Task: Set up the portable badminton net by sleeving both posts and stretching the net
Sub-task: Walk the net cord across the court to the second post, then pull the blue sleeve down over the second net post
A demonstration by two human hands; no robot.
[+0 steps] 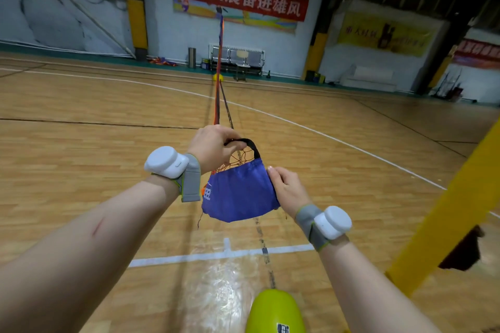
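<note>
two hands are in view, both raised over the wooden court floor (108, 130). the left hand (213, 143) curls its fingers round one black strap loop (250, 143) at the top of one blue fabric net sleeve (240, 194), while the right hand (286, 186) pinches the sleeve's right edge. the sleeve hangs in the air between the hands, with orange net mesh (238, 159) showing in its mouth. the bunched net (217, 105) runs away to one thin far post (220, 43) standing on a yellow base (217, 77). a second, lime-green rounded base (274, 311) sits on the floor below the hands. two white wrist devices (166, 161) on grey straps are worn, one on each wrist. one yellow pillar (446, 211) stands at right.
</note>
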